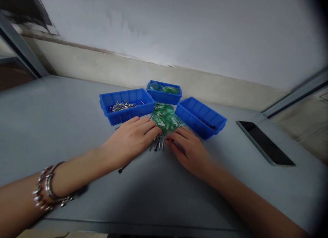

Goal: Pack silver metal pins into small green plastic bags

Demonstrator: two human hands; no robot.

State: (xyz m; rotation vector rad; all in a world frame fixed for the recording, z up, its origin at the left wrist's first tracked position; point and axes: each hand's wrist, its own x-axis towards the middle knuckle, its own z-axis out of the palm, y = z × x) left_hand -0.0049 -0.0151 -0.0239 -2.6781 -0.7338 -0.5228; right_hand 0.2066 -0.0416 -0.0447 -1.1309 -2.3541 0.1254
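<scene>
A small heap of thin silver metal pins [159, 142], perhaps rivets or screws, lies on the table between my hands, with a dark piece at its near end. My left hand [130, 139] rests at the heap's left side, fingers bent and pressed together; its fingertips and thumb are hidden. From the right, my right hand [191, 150] reaches in with thumb and index finger pinched at the heap's edge. What they hold is too small to make out. Just beyond both hands lie green plastic bags [165, 116] with small pieces inside.
A blue bin [130, 112] with loose silver pins stands at the left. Behind is another blue bin [164, 97] with green bags. At the right, a third blue bin [202, 123] holds dark pieces. A phone [265, 142] lies farther right. A wall backs the grey table [164, 197].
</scene>
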